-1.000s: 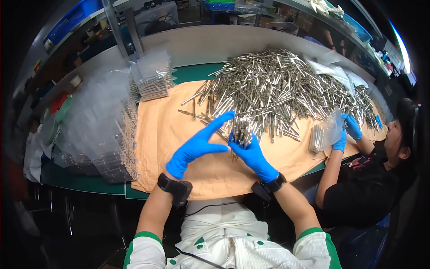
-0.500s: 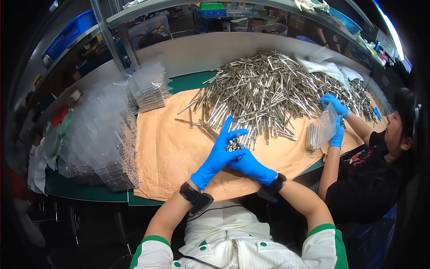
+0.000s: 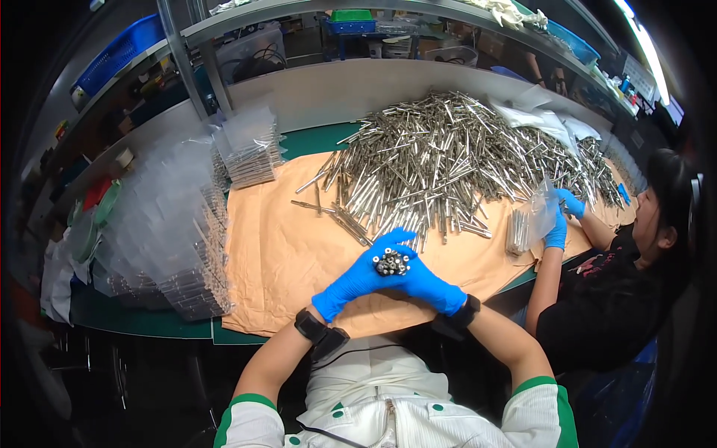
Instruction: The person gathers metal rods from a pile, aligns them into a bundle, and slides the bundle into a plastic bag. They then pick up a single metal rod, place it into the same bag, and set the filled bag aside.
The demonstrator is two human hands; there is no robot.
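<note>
My left hand [image 3: 357,275] and my right hand [image 3: 432,282], both in blue gloves, are wrapped together round a bundle of slim metal rods [image 3: 391,263]. Only the rods' round ends show between my fingers, pointing up; their shafts are hidden by the gloves. Just beyond my hands lies a big heap of loose silvery metal rods [image 3: 426,164]. It spreads over brown paper [image 3: 261,246] on the green table. A few rods lie apart at the heap's near left edge.
Many clear bags of rods [image 3: 164,231] are piled at the left, with another bagged stack [image 3: 250,149] behind. At the right a co-worker's gloved hands [image 3: 559,224] are by a clear bag of rods [image 3: 519,228]. A metal shelf [image 3: 314,13] runs above the back panel [image 3: 314,97].
My left hand's fingers have come down from pointing outward and curled round the bundle, whose ends now show more fully. The co-worker's far hand has moved from the heap toward the bag.
</note>
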